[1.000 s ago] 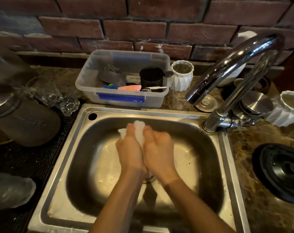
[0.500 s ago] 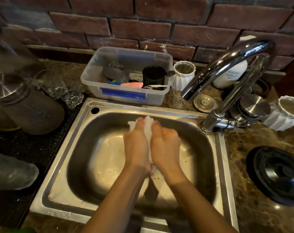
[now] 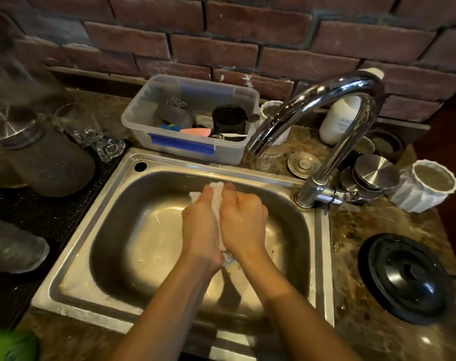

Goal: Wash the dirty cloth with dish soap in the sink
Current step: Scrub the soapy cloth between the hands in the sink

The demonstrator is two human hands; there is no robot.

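The white cloth (image 3: 217,200) is squeezed between our palms, held over the sink (image 3: 91,217) near its back wall. Our left hand (image 3: 200,230) and right hand (image 3: 243,225) both curl their fingers around it, gripping. The faucet (image 3: 312,96) arches over from the right, and a plastic tub (image 3: 229,152) stands just behind the sink.

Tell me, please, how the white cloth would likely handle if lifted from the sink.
Probably floppy: the cloth bunches between the left hand and right hand. Its lower end droops beneath them, so it would likely hang limp.
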